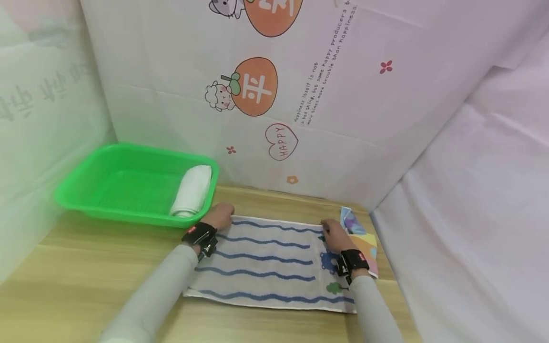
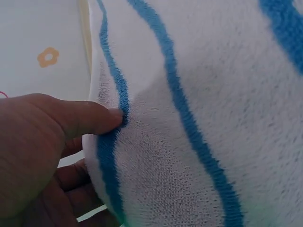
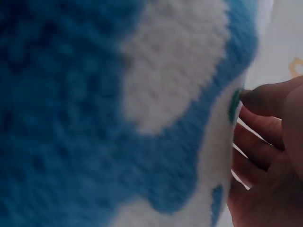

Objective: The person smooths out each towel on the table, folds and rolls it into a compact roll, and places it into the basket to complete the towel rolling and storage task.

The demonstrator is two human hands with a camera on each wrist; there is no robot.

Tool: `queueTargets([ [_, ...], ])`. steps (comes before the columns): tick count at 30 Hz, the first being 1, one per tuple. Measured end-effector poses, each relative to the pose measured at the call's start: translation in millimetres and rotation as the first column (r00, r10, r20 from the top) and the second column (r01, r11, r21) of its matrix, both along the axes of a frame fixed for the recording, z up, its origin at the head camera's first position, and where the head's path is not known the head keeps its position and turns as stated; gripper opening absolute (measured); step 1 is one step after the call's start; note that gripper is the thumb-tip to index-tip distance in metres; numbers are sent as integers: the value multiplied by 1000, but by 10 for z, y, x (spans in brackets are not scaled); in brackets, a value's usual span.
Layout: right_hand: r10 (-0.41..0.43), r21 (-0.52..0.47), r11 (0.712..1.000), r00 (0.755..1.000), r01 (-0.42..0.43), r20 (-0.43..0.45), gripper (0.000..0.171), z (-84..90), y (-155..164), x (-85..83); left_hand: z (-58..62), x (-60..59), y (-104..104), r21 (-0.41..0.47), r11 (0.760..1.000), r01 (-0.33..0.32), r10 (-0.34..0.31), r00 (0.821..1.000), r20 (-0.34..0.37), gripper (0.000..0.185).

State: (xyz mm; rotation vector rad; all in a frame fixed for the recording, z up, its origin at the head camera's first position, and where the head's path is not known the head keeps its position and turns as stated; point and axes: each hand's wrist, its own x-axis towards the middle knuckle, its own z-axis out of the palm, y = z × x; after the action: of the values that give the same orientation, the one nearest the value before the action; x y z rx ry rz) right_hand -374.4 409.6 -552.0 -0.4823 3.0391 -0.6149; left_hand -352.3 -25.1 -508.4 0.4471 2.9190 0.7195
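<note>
Wooden table (image 1: 86, 267) — striped towel (image 1: 266, 259), green tray (image 1: 128, 183), colourful cloth (image 1: 364, 243)

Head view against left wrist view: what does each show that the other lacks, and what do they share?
Only the head view shows the green tray with a rolled white towel in it, the right hand and the colourful cloth beside it. Only the left wrist view shows the thumb on top of the towel's edge with fingers under it. Both show the left hand on the striped towel.

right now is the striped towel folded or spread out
Spread out: the striped towel lies flat on the table, all its wavy blue lines showing, left hand and right hand pinching its far edge.
</note>
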Motion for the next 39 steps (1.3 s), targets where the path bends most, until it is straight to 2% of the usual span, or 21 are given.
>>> queueTargets([
  [2,8,29,1000,999,-8,-31,34,-16,31,2,7,-34,28,-18,1000,22,-22,1000,8,14],
  [6,40,30,999,996,-37,-80,20,57,66,18,83,-82,75,-73,996,52,-51,998,25,14],
  [11,44,23,999,993,-42,-107,15,295,100,36,244,-124,30,-95,994,50,-48,998,27,13],
  [14,7,20,1000,990,-4,-144,15,411,123,19,332,-161,2,-109,994,8,-14,998,-61,13],
  [18,5,65,998,977,10,-215,14,415,160,-55,373,-214,12,-150,987,-62,31,979,-200,11],
  [20,21,116,993,972,6,-234,15,367,190,-79,331,-244,39,-180,981,-72,28,972,-234,9],
  [24,28,216,976,974,22,-225,21,265,254,-73,132,-314,89,-205,978,-31,-13,978,-208,14],
  [28,-29,130,990,993,44,-119,21,183,280,-47,-64,-388,99,-195,981,-10,-14,993,-120,16],
  [31,-72,23,997,996,73,-43,13,158,283,-29,-140,-444,91,-186,983,-3,-12,997,-80,17],
  [36,-95,-29,995,995,95,-18,5,203,285,-2,-155,-540,65,-202,979,30,-52,993,-104,11],
  [39,-103,-33,994,994,101,-45,6,268,306,13,-116,-591,59,-198,979,44,-69,990,-121,10],
])
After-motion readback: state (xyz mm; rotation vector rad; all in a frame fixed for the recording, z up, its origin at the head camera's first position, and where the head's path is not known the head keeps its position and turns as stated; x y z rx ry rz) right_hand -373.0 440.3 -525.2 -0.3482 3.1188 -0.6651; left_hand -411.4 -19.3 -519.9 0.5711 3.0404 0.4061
